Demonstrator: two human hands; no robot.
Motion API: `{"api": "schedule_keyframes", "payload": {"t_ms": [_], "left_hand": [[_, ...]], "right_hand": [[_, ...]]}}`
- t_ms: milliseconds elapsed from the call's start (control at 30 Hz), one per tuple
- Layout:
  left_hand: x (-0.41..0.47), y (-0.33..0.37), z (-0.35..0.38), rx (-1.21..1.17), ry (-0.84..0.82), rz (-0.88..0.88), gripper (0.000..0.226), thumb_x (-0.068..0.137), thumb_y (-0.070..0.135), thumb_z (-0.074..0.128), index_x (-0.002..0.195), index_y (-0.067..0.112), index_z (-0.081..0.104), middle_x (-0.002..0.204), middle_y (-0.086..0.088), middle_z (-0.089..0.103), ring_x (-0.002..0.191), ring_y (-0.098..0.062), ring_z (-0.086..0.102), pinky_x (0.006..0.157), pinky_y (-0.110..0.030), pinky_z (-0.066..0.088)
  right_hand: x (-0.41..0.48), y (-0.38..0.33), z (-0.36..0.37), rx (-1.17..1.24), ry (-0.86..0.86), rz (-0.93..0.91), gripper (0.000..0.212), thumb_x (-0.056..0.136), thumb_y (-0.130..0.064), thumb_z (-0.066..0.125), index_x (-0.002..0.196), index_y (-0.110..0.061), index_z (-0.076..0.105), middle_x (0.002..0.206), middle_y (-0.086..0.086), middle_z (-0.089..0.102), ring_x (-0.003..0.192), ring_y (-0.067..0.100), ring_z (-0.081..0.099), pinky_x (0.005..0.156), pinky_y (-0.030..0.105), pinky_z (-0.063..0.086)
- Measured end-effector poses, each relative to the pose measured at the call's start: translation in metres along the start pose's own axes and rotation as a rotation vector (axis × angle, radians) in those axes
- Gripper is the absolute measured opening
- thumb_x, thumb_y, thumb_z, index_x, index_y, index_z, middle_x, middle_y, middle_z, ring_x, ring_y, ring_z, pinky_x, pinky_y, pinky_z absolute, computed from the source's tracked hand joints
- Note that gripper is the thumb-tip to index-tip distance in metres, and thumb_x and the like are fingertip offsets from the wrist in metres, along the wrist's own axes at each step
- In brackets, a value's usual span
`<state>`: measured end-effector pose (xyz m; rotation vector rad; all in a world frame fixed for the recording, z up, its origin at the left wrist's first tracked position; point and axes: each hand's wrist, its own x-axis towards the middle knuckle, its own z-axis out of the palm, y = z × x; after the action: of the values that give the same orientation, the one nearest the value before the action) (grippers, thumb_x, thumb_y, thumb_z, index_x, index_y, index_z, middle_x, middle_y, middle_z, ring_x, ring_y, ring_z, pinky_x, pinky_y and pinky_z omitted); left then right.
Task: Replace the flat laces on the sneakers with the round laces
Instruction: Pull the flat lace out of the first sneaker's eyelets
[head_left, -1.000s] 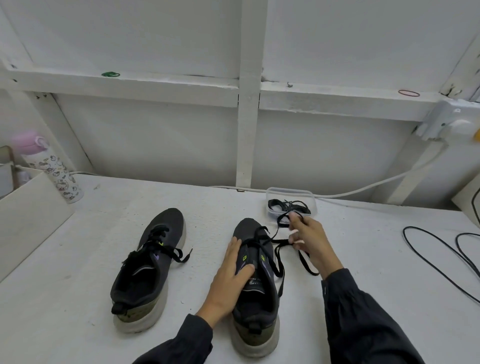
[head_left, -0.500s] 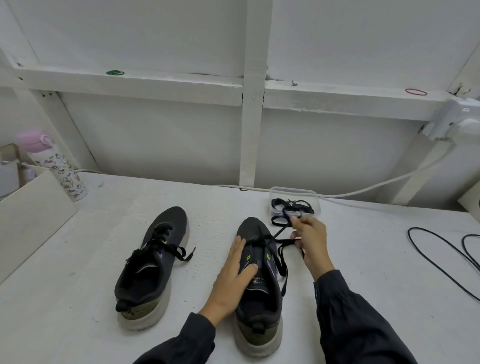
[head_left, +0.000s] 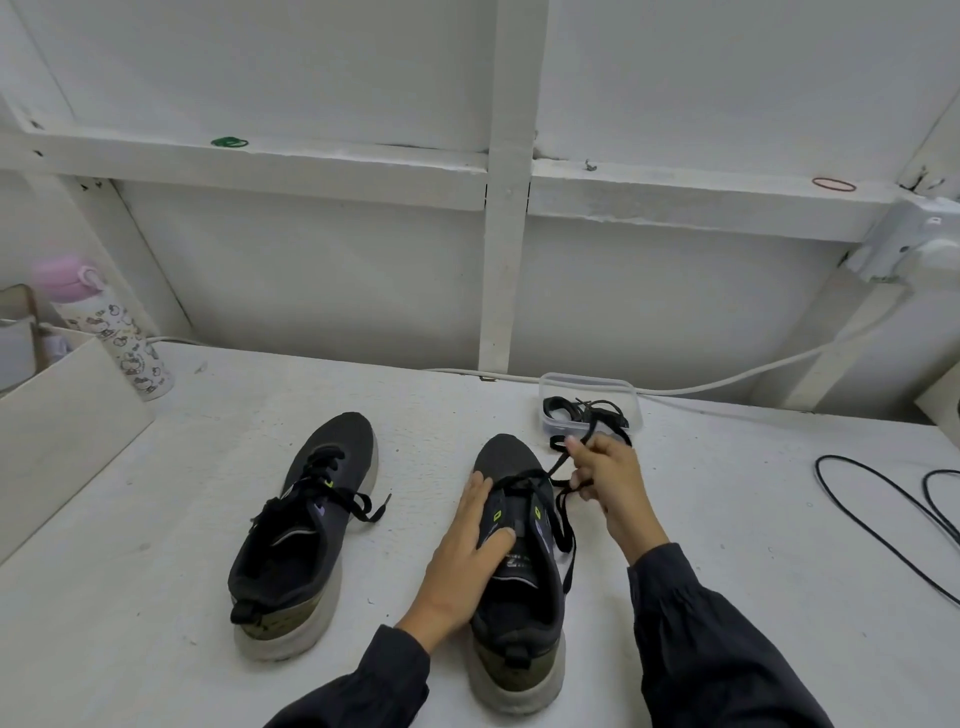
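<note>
Two dark sneakers with pale soles stand on the white table. The left sneaker (head_left: 304, 525) is fully laced with a flat black lace. My left hand (head_left: 470, 551) presses flat on the tongue side of the right sneaker (head_left: 519, 597). My right hand (head_left: 610, 486) pinches the flat black lace (head_left: 563, 525) of this shoe, drawn out to the right of the upper eyelets; its loose end hangs down the shoe's right side. Behind my right hand a clear plastic box (head_left: 589, 387) holds coiled black laces (head_left: 582, 408).
A pink-capped patterned bottle (head_left: 106, 327) stands at the far left beside a white board (head_left: 57, 431). A white cable (head_left: 727, 382) runs along the wall to a socket (head_left: 914, 244). Black cables (head_left: 893, 514) loop on the table at right.
My right hand has kept pulling the lace out of the right sneaker, so less lacing crosses the shoe. My left hand stays on the shoe. The camera shifted slightly.
</note>
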<state>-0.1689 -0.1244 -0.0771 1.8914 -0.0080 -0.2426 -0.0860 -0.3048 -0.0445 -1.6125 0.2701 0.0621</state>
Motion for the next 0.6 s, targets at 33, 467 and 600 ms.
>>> {"api": "schedule_keyframes", "payload": {"t_ms": [33,467,600], "left_hand": [[0.0,0.001,0.0,0.003,0.001,0.0,0.069,0.093,0.036,0.049,0.153,0.032,0.016,0.161,0.018,0.008,0.146,0.004,0.008,0.122,-0.029,0.011],[-0.003,0.008,0.001,0.029,0.018,-0.022,0.079,0.081,0.047,0.044,0.153,0.034,0.013,0.161,0.018,0.008,0.146,0.001,0.01,0.122,-0.032,0.014],[-0.002,0.007,-0.001,0.042,0.009,-0.023,0.078,0.082,0.047,0.045,0.152,0.034,0.014,0.161,0.016,0.01,0.147,0.0,0.012,0.122,-0.031,0.015]], "right_hand": [[0.0,0.0,0.003,0.03,0.028,0.007,0.031,0.095,-0.016,0.061,0.07,-0.011,0.043,0.057,0.002,0.043,0.046,0.014,0.048,0.039,0.019,0.031],[-0.014,0.01,0.012,-0.227,-0.192,-0.084,0.023,0.088,-0.01,0.069,0.07,-0.005,0.057,0.057,0.002,0.053,0.051,0.015,0.048,0.043,0.021,0.037],[-0.011,0.017,0.021,-0.301,-0.121,-0.1,0.024,0.094,-0.014,0.06,0.084,0.008,0.056,0.067,0.003,0.055,0.063,0.016,0.05,0.059,0.028,0.04]]}}
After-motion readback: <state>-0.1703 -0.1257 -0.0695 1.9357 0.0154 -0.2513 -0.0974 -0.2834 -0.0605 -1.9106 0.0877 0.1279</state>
